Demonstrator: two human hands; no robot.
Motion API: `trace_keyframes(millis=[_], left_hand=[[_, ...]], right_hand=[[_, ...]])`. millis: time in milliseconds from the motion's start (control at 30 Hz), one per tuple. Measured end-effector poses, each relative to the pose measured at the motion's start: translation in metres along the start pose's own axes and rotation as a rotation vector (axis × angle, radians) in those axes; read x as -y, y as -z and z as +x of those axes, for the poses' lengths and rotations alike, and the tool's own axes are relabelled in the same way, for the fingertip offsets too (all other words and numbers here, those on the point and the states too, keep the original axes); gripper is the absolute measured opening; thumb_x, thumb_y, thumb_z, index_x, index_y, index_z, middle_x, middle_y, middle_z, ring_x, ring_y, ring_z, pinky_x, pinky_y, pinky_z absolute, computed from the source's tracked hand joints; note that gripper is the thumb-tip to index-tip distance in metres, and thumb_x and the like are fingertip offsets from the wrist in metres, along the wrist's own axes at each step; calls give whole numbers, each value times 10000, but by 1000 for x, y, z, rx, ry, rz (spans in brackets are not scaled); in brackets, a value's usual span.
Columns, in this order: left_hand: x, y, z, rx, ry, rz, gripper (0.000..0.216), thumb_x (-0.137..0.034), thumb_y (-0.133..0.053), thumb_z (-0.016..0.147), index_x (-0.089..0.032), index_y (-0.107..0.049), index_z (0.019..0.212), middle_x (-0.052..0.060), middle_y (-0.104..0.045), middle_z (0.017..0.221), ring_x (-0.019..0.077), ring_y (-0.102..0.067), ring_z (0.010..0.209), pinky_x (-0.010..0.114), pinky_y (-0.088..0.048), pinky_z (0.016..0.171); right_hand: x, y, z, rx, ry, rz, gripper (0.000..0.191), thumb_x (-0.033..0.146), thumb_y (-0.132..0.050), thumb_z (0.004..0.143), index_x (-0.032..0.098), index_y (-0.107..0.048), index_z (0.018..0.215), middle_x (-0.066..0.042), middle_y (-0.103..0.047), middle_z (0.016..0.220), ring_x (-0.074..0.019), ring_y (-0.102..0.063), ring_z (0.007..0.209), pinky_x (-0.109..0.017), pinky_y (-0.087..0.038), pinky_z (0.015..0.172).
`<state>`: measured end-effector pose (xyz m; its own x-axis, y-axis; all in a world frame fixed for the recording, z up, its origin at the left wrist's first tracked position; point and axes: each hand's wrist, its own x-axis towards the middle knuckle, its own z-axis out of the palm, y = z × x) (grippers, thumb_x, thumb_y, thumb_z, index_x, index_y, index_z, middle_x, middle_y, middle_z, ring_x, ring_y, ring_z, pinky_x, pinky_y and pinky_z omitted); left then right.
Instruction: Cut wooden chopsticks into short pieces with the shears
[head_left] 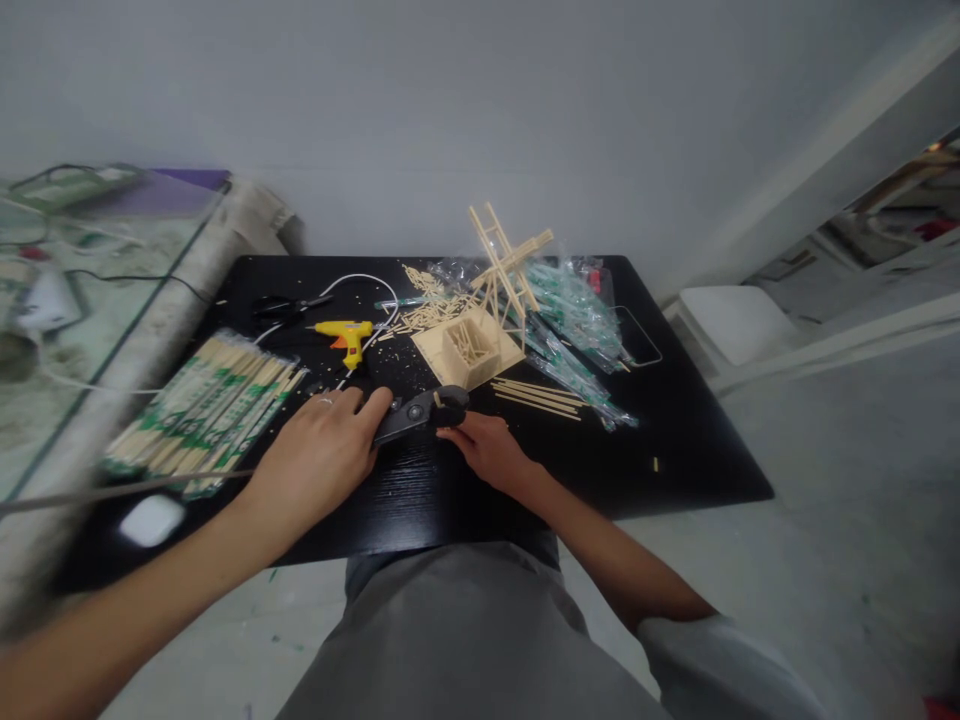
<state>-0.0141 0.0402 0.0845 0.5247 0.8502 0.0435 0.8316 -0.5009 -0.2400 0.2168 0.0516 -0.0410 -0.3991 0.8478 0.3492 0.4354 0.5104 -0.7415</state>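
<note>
My left hand (319, 452) rests on the black table (675, 440) with its fingers curled round the handles of black cutting pliers (420, 410). My right hand (487, 447) is closed by the pliers' head, fingertips pinched on something too small to make out. Just beyond the hands stands a model made of wooden sticks (484, 320), a square box base with a slanted frame rising from it. A few loose long sticks (536, 397) lie to the right of the pliers.
A yellow glue gun (347, 333) with a white cord lies behind my left hand, scissors (289, 305) beside it. Packs of chopsticks (206, 405) sit at the left, opened green wrappers (577, 330) at the right, cut stick pieces (420, 305) at the back. A glass surface lies left.
</note>
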Motion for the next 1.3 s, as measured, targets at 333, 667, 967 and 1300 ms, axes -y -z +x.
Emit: trace_keyframes(millis=[333,667,967,1300], left_hand=[[1,1,-1,129,64,5,251,-82,-461,892,-178,-588,1086,86,-639,857,299,-699,756,386,-504,653],[3,-3,-2,90,132,-31,285,-174,-550,900,-185,-643,1169,121,-701,1013,327,-715,900,408,-546,773],[11,-38,-18,12,322,-487,341,-415,-474,996,-223,-646,1220,107,-736,1150,316,-723,1009,398,-543,841],[-7,-44,-17,255,270,-867,608,-689,-302,1017,-222,-690,1057,98,-788,1032,320,-743,993,428,-529,890]], right_hand=[[4,3,0,4,17,5,149,222,-632,1034,180,-741,941,-66,-799,941,-183,-748,876,-258,-531,822],[8,12,0,28,-20,63,94,253,-713,985,186,-776,963,-65,-813,958,-194,-768,881,-269,-547,831],[2,76,-18,56,-261,-151,146,185,-760,936,207,-801,1074,-54,-765,941,-210,-720,883,-325,-528,830],[-12,84,-27,75,-443,-424,46,156,-749,901,181,-766,935,-114,-788,1027,-291,-723,995,-417,-526,903]])
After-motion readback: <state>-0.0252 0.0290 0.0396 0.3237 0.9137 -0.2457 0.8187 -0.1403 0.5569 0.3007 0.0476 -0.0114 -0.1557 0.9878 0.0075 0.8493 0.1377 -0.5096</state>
